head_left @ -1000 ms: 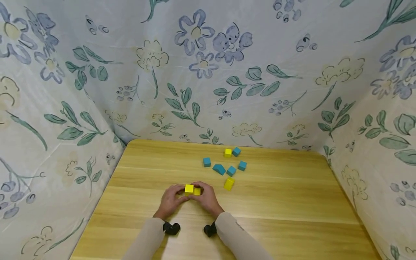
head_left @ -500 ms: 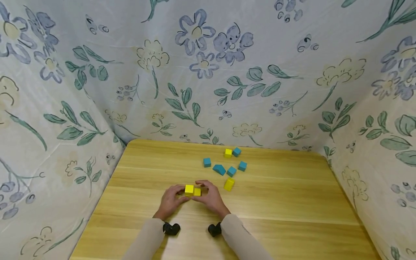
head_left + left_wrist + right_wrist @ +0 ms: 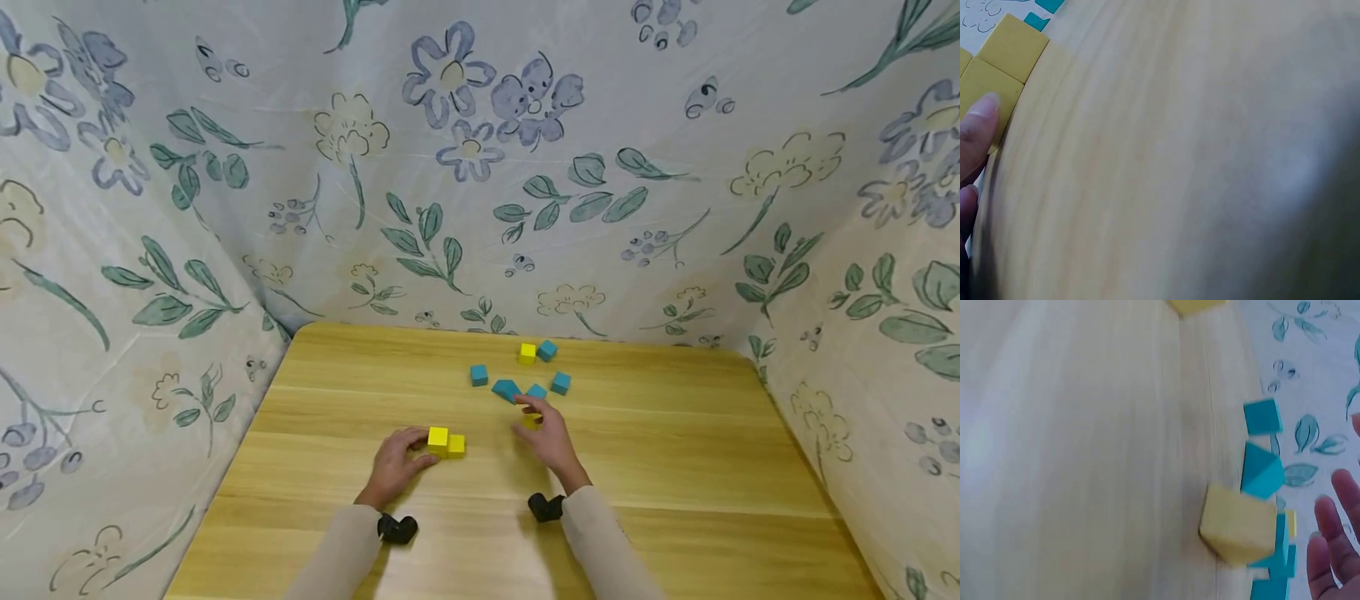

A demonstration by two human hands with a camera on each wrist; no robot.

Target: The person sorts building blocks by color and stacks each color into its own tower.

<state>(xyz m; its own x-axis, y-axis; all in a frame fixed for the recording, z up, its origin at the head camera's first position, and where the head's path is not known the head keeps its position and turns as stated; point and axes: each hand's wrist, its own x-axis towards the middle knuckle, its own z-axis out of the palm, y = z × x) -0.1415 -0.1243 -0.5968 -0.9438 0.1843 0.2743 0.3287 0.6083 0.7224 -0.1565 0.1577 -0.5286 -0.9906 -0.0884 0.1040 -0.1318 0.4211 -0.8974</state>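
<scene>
My left hand (image 3: 396, 462) pinches a yellow block (image 3: 438, 442) between thumb and fingers near the middle of the table. Against that block's right side stands a lower yellow block (image 3: 457, 447). The left wrist view shows the thumb (image 3: 982, 119) pressed on a yellow face, with another yellow block (image 3: 1013, 47) adjoining it. To the right, my right hand (image 3: 553, 437) hovers with spread fingers over a separate yellow block (image 3: 531, 421), partly hidden by them. In the right wrist view, the fingers (image 3: 1332, 531) appear apart from this yellow block (image 3: 1238, 525).
Beyond the right hand lie a blue wedge-like block (image 3: 506, 390) and blue cubes (image 3: 479, 376), one partly covered by the fingers. A yellow cube (image 3: 527, 353) and a blue cube (image 3: 547, 350) sit near the back edge. Floral cloth (image 3: 450, 250) surrounds the wooden table (image 3: 675, 467).
My right hand has let go of the lower yellow block and moved right, over the separate yellow block. The left hand has kept its place and its hold.
</scene>
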